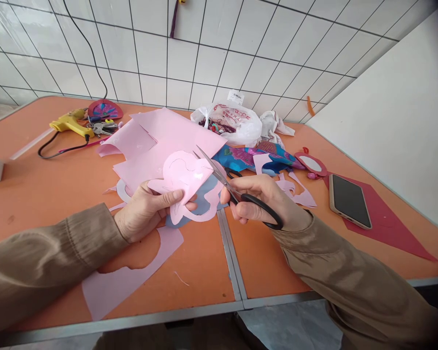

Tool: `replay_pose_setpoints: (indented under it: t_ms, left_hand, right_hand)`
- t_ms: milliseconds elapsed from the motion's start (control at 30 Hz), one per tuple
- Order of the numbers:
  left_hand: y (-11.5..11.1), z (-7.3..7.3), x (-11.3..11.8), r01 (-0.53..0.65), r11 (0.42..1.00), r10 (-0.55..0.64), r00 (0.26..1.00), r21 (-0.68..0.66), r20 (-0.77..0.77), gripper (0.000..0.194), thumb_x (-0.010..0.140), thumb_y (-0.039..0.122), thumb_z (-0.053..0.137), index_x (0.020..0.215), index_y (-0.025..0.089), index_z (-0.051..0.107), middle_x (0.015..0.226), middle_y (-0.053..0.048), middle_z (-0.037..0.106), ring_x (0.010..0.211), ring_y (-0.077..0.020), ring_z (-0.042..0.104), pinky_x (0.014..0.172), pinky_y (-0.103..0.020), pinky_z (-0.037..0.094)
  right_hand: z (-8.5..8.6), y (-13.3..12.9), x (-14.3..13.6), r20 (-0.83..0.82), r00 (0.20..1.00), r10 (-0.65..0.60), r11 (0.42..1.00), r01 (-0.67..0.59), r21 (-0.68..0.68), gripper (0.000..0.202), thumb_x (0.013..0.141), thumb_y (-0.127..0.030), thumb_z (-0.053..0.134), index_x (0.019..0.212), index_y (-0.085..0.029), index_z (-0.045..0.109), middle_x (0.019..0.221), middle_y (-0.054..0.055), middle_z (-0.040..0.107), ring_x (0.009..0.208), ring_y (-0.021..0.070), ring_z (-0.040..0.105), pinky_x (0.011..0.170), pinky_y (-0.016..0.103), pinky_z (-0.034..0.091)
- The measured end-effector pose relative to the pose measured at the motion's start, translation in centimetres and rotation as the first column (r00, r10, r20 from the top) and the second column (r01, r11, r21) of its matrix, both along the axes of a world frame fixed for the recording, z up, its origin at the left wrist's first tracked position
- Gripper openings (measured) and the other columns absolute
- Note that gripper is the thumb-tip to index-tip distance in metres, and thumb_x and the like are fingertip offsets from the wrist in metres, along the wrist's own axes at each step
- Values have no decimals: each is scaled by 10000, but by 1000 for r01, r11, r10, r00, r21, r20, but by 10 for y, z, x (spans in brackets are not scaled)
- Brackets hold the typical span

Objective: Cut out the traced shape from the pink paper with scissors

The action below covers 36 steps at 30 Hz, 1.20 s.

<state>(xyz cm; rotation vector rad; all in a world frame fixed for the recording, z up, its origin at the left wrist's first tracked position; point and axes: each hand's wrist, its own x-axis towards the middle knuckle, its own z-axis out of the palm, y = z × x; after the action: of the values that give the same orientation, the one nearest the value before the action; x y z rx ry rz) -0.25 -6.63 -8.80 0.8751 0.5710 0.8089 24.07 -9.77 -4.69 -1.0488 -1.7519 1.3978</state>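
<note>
My left hand (151, 206) pinches a pink cutout (182, 167) with curved, petal-like edges, thumb on top. Pencil-like lines show on its surface. My right hand (259, 201) is closed around the black handles of a pair of scissors (221, 177), whose blades point up and left, slightly parted, beside the cutout's right part. Whether the blades touch the material is unclear. Behind the cutout lie large pink sheets (164, 131). A grey-blue piece (204, 194) shows beneath it. One pink offcut (131, 282) lies near the front edge.
A yellow glue gun (73, 124) with a black cord and keys (104, 127) lie back left. A white plastic bag (241, 121) and blue floral fabric (233, 158) are behind. On the right, a phone (350, 200) rests on a red sheet (387, 228). A tiled wall stands behind the orange table (190, 296).
</note>
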Motion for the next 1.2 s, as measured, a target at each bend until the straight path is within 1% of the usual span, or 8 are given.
replay_pose_setpoints:
  t_ms: [267,367,500,700,900,1200]
  left_hand:
    - [1,0,2,-28,999,28,1000,-33,-7,252,704,272,876,888,115,805,717,-93,762,668,-173,706,663,-267,598]
    - [1,1,2,-30,999,30,999,-23,12,235,703,264,876,865,111,804,704,-91,758,655,-169,705,659,-265,600]
    - [1,2,2,-38,999,38,999,-25,16,258,692,248,881,894,107,807,719,-94,764,649,-172,713,655,-268,607]
    - [3,1,1,-29,999,28,999,14,27,181,716,249,865,800,102,801,690,-90,754,659,-175,710,667,-274,611]
    - [2,2,2,-48,999,47,999,9,18,204,701,250,874,816,97,803,695,-97,766,647,-176,713,665,-270,609]
    - [3,1,2,-47,999,47,999,4,15,191,697,256,876,789,110,796,691,-91,764,634,-184,715,634,-267,601]
  right_hand:
    - [3,0,-1,45,999,-15,1000,15,0,494,708,-619,799,776,-161,628,660,-10,554,520,80,478,426,183,496]
    - [4,0,0,51,999,-14,1000,15,-5,463,713,-577,816,772,-158,626,647,-17,548,503,77,487,421,184,471]
    - [3,0,1,25,1000,-17,1000,17,-4,429,708,-518,843,773,-153,626,623,-32,535,482,67,471,423,185,435]
    - [3,0,0,52,998,-33,999,35,-32,435,687,-525,848,762,-158,626,601,-41,519,477,72,463,426,197,421]
    - [6,-2,-1,72,996,-47,998,51,-47,470,675,-571,836,761,-159,629,615,-29,542,469,71,463,415,199,426]
    - [5,-1,1,79,996,-34,999,36,-35,429,705,-536,823,758,-155,634,607,-31,526,454,75,485,392,198,418]
